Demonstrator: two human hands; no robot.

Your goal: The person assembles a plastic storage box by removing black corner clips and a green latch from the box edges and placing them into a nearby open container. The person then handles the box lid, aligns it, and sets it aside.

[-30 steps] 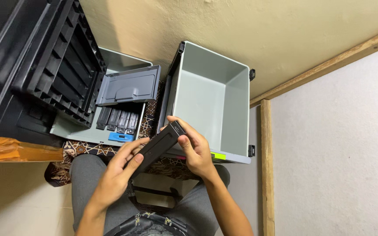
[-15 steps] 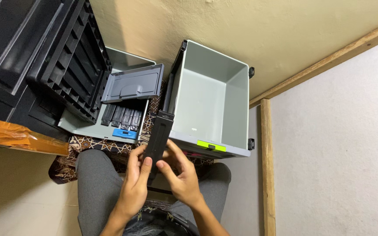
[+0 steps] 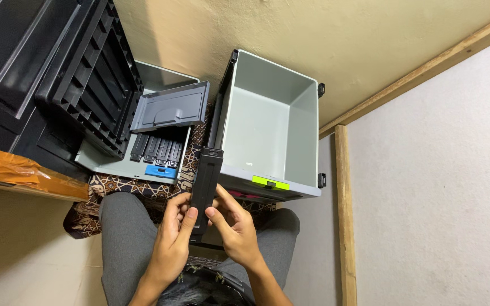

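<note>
A long black cartridge-like part [image 3: 205,184] stands nearly upright between both hands, over my lap. My left hand [image 3: 172,238] grips its lower left side with fingers wrapped on the edge. My right hand [image 3: 235,226] touches its lower right side with thumb and fingertips. Beyond it lies an opened grey printer [image 3: 120,161] with a raised grey lid [image 3: 171,107] and a row of black ink cartridges [image 3: 155,149] above a blue tab [image 3: 160,170].
A grey open box-shaped tray [image 3: 267,130] with a green latch [image 3: 270,182] sits right of the printer. A black ribbed panel [image 3: 94,73] leans at the left. An orange-brown parcel [image 3: 18,170] lies lower left. A wooden strip [image 3: 344,215] runs down the right, on a patterned cloth [image 3: 120,190].
The black part swung from a slanted hold to nearly upright. Both hands slid down to its lower end and dropped closer to my lap.
</note>
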